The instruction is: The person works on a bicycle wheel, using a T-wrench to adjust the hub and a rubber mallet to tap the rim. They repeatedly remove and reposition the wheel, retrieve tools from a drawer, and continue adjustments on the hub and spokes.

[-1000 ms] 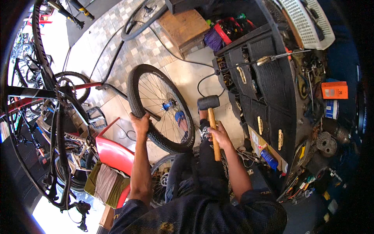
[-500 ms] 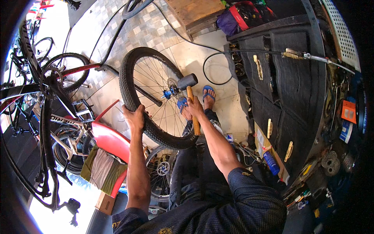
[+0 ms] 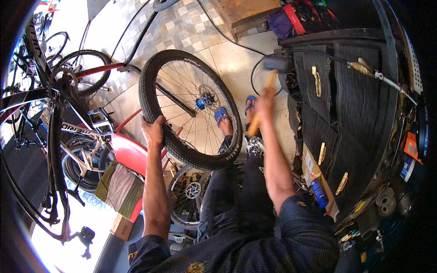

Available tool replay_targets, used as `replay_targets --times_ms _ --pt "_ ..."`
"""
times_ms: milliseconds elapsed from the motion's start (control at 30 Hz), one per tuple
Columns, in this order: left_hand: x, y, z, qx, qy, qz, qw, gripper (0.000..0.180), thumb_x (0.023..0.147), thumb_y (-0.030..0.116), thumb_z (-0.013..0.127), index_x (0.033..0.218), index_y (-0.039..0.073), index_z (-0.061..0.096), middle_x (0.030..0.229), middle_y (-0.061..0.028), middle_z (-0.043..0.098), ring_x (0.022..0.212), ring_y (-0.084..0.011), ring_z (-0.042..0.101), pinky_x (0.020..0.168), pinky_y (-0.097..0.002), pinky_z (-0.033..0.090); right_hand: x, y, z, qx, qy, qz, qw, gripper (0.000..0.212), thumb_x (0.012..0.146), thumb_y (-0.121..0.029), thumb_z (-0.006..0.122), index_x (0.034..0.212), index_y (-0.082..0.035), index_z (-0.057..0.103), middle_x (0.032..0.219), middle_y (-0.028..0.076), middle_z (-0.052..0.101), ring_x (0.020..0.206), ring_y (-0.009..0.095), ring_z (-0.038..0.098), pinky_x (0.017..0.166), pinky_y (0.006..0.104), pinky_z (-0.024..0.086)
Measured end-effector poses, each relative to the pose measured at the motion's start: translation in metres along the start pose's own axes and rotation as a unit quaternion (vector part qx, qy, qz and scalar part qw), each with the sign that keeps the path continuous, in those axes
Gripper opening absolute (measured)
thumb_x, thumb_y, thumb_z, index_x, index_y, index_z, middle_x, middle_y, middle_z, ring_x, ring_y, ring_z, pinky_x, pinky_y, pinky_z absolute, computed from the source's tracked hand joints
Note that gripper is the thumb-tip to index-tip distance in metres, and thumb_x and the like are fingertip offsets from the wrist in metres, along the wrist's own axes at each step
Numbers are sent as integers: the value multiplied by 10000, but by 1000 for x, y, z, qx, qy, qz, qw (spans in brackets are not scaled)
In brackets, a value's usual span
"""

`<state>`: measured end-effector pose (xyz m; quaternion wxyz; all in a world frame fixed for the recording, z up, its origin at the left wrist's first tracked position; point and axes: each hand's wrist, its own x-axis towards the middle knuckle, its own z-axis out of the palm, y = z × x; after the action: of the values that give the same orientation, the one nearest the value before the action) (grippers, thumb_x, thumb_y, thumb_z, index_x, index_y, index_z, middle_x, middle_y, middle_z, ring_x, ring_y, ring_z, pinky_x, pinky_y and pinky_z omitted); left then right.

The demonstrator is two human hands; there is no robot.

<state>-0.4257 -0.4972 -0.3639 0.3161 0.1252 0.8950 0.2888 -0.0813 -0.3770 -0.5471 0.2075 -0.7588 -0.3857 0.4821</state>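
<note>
My left hand grips the knobbly tyre of a bicycle wheel at its near left side, fingers wrapped round the rubber. The wheel stands tilted in front of me, with a blue hub and a brake disc at its middle. To the right of the wheel, my right hand is closed round the wooden handle of a rubber mallet. Its dark head points away from me, apart from the wheel. Hand and mallet are smeared by motion.
A bicycle frame hangs at the left, beside a red curved panel. Another wheel lies by my legs. On the right stands a black workbench with tools. A wooden box and a cable are at the far side.
My right hand has swung the mallet away from the wheel's hub, to the right and farther off. My left hand keeps its grip on the tyre.
</note>
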Motion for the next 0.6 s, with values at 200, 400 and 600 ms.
replay_targets --times_ms 200,400,600 --pt "1 -2 -18 -21 0 -29 999 347 841 122 718 1114 -11 550 798 -107 661 586 -221 653 517 -355 541 -70 84 90 -187 -354 44 915 447 1049 -412 509 1183 -4 633 1127 295 693 1007 442 700 871 547 543" --pt "5 -13 -30 -63 14 -51 997 383 800 148 715 1072 -32 514 762 -133 644 569 -232 641 509 -370 538 -21 32 8 -16 -138 33 990 416 1075 -472 449 1141 -70 533 746 160 600 553 331 635 493 470 531" --pt "0 -19 -26 -66 28 -55 996 383 807 154 722 1074 -38 526 768 -137 647 573 -242 649 510 -377 544 -43 11 56 -23 -51 -1 998 407 1087 -408 473 1108 -10 558 816 181 656 632 302 652 607 449 538"
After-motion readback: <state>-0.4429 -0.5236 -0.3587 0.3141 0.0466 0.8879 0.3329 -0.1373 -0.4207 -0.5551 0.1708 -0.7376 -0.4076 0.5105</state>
